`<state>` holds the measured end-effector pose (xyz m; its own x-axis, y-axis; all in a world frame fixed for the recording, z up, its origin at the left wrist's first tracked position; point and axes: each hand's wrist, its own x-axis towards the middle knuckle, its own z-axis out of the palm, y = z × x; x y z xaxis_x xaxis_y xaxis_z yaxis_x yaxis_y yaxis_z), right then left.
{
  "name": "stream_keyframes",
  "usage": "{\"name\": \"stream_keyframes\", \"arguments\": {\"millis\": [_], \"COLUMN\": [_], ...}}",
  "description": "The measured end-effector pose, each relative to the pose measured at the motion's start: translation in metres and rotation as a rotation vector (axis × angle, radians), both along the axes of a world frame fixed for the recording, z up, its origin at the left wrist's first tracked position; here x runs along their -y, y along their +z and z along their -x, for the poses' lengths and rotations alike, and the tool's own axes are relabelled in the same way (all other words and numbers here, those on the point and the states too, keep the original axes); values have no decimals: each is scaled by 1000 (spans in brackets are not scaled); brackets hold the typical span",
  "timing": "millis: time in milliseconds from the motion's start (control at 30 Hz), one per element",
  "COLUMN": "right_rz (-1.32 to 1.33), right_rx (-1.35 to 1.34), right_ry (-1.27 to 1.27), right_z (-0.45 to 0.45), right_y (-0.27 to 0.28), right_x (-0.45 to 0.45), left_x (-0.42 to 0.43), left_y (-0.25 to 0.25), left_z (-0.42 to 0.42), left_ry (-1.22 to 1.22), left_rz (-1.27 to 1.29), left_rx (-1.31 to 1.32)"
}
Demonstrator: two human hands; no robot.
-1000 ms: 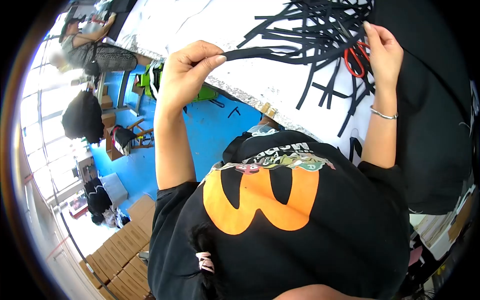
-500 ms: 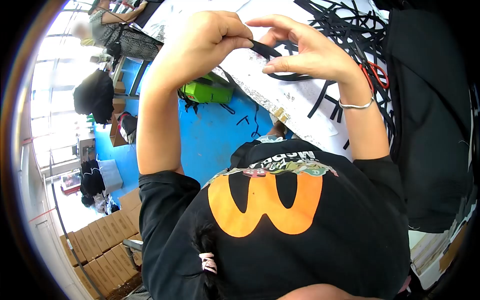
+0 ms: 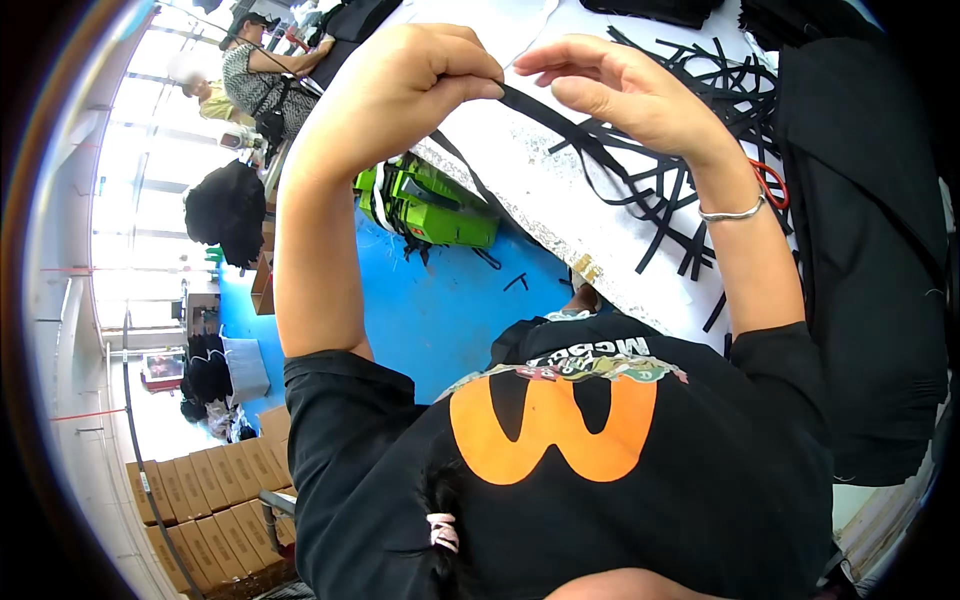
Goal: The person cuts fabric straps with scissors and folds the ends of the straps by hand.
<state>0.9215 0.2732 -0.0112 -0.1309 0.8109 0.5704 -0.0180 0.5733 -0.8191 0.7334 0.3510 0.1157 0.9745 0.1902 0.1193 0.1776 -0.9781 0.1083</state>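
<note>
A black strap is pinched at its end between the thumb and fingers of my left hand. From there it runs down to the right, over the white table. My right hand hovers above this strap with fingers stretched and thumb apart, gripping nothing. Another length of strap hangs below my left wrist along the table edge. Many cut black strips lie heaped on the white table beyond and under my right forearm. Red scissor handles show beside my right wrist, partly hidden by it.
Black fabric covers the right side. Left of the table, a green case stands on the blue floor. Cardboard boxes are stacked at lower left. Two other people are at the upper left, one person at a work surface.
My right hand has let the strap go and lifted off it; its fingers are straighter. The strap now stretches out to the right. My left hand keeps its pinch. The view has shifted slightly.
</note>
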Motion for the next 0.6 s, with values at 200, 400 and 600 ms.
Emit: {"name": "stream_keyframes", "arguments": {"millis": [200,400,600], "right_rz": [7,-28,-40], "right_rx": [5,-12,-2], "right_ry": [-50,-248,-391], "right_z": [13,25,34], "right_y": [29,39,43], "right_x": [5,25,45], "left_x": [16,29,29], "left_y": [20,23,17], "left_z": [-8,-3,7], "left_ry": [-52,-75,-28], "left_rz": [-146,-225,-37], "left_rx": [43,104,146]}}
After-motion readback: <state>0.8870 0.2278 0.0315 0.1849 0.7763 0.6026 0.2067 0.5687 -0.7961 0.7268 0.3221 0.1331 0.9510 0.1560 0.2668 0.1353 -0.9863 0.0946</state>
